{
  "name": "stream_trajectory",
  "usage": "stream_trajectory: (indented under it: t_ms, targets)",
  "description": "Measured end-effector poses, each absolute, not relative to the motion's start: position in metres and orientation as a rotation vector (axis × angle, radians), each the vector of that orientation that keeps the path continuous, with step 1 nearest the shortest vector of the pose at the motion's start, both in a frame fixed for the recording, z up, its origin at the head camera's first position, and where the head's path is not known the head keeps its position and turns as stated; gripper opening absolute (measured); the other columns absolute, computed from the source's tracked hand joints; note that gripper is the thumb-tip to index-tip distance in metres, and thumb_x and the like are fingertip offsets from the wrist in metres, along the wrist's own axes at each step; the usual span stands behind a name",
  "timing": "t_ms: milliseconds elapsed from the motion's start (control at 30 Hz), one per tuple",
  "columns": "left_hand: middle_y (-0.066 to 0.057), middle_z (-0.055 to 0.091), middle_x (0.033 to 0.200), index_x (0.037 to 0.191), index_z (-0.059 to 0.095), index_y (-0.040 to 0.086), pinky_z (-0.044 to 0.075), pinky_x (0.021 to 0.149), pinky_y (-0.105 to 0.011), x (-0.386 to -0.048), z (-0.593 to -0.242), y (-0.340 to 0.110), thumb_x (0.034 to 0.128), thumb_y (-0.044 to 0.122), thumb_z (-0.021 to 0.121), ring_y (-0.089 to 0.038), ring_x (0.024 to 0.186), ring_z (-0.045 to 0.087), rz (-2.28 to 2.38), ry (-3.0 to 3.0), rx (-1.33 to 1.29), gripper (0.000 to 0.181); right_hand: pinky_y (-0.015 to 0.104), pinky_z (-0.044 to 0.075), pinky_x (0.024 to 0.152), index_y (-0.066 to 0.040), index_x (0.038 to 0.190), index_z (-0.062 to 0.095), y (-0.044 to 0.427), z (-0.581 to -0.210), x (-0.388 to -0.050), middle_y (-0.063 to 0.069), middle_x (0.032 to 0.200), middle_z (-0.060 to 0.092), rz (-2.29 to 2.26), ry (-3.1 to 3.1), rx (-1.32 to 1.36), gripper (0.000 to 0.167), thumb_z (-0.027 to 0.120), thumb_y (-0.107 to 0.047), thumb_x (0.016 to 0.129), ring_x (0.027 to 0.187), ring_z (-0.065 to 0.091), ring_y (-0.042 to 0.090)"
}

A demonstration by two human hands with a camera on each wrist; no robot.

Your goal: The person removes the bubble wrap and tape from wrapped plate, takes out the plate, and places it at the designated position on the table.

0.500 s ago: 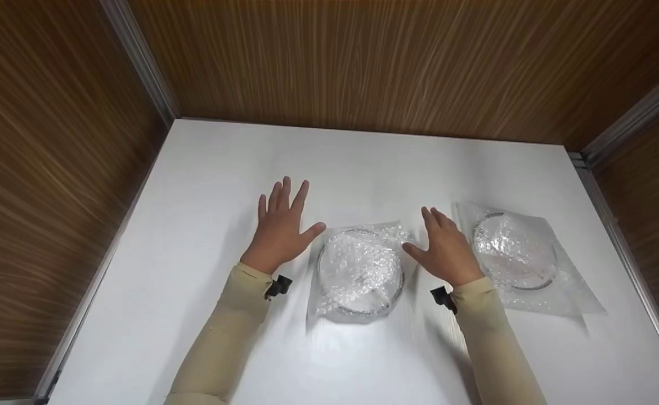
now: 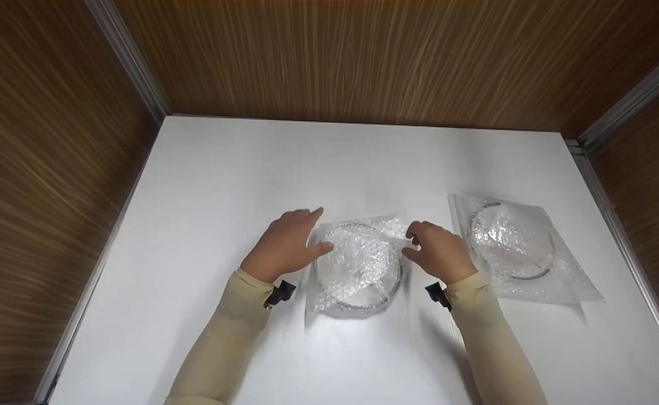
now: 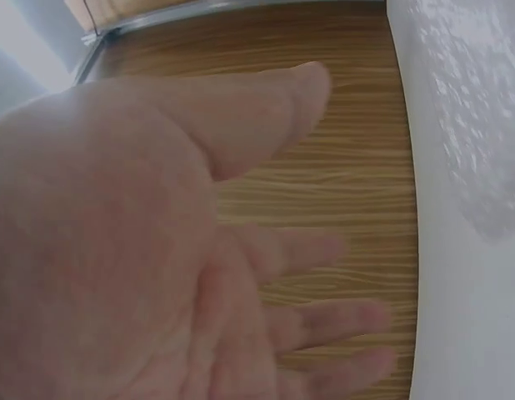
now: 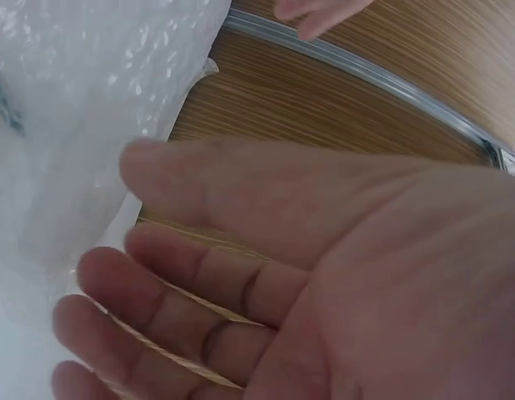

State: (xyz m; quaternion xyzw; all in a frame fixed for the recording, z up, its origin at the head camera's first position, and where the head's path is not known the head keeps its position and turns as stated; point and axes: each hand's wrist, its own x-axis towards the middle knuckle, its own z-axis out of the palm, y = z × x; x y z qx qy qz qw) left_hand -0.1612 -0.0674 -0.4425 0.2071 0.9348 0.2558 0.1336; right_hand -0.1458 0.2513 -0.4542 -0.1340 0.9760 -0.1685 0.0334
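Note:
A clear bubble-wrap package (image 2: 360,264) lies on the white table, with a thin dark ring-shaped item showing through it. On its left side, my left hand (image 2: 281,247) hovers with fingers spread, and in the head view its thumb overlaps the package's edge. Its palm and fingers (image 3: 307,325) look empty in the left wrist view. My right hand (image 2: 444,253) is at the upper right edge, fingers slightly bent and thumb apart from them. In the right wrist view nothing lies between that thumb and the fingers (image 4: 124,283); whether they touch the wrap I cannot tell.
A second bubble-wrap package (image 2: 512,242), also with a ring-shaped item inside, lies to the right of my right hand. Brown wood-grain panels (image 2: 329,62) with metal edge strips enclose the white table (image 2: 239,163) at the back and both sides.
Both hands have lowered toward the middle package. The left fingers have tipped down from pointing forward, and the right fingers have bent inward. The packages have stayed in place.

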Motion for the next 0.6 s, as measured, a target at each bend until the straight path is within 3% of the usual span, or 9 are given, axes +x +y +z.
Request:
stream_trajectory:
  t_ms: [100, 200, 333, 467, 600]
  targets:
    - [-0.015, 0.046, 0.158, 0.158, 0.042, 0.009, 0.032, 0.12, -0.051, -0.153, -0.441, -0.063, 0.0996, 0.049, 0.064, -0.036, 0.148, 0.038, 0.68, 2.654, 0.649, 0.074, 0.054, 0.055, 0.066, -0.001, 0.115, 0.067, 0.247, -0.455, -0.14, 0.013, 0.1, 0.067, -0.426, 2.972, -0.467, 0.038, 0.082, -0.017, 0.084, 0.086, 0.067, 0.034]
    - [-0.017, 0.041, 0.161, 0.159, 0.041, 0.011, 0.032, 0.12, -0.053, -0.147, -0.442, -0.057, 0.0971, 0.049, 0.068, -0.038, 0.148, 0.037, 0.632, 2.612, 0.676, 0.077, 0.057, 0.056, 0.066, 0.002, 0.122, 0.064, 0.242, -0.456, -0.136, 0.017, 0.105, 0.064, -0.361, 2.944, -0.523, 0.049, 0.083, -0.017, 0.081, 0.092, 0.065, 0.039]
    - [-0.019, 0.024, 0.169, 0.163, 0.033, 0.015, 0.026, 0.123, -0.053, -0.142, -0.448, -0.048, 0.0937, 0.049, 0.072, -0.038, 0.155, 0.023, 0.614, 2.579, 0.719, 0.087, 0.058, 0.055, 0.067, 0.004, 0.121, 0.061, 0.235, -0.46, -0.136, 0.02, 0.106, 0.061, -0.334, 2.945, -0.543, 0.052, 0.085, -0.014, 0.079, 0.094, 0.06, 0.041]
    - [-0.019, 0.014, 0.171, 0.165, 0.027, 0.016, 0.021, 0.125, -0.053, -0.138, -0.455, -0.041, 0.0918, 0.048, 0.076, -0.037, 0.158, 0.011, 0.612, 2.59, 0.809, 0.094, 0.055, 0.055, 0.066, 0.004, 0.11, 0.06, 0.23, -0.464, -0.136, 0.018, 0.1, 0.058, -0.349, 2.982, -0.521, 0.045, 0.086, -0.011, 0.077, 0.092, 0.056, 0.039]
    - [-0.017, 0.012, 0.172, 0.166, 0.024, 0.017, 0.02, 0.125, -0.054, -0.133, -0.459, -0.035, 0.0907, 0.048, 0.077, -0.037, 0.158, 0.01, 0.614, 2.581, 0.849, 0.098, 0.052, 0.054, 0.067, 0.005, 0.103, 0.059, 0.225, -0.466, -0.134, 0.017, 0.097, 0.055, -0.363, 3.044, -0.547, 0.042, 0.088, -0.009, 0.075, 0.091, 0.053, 0.038]
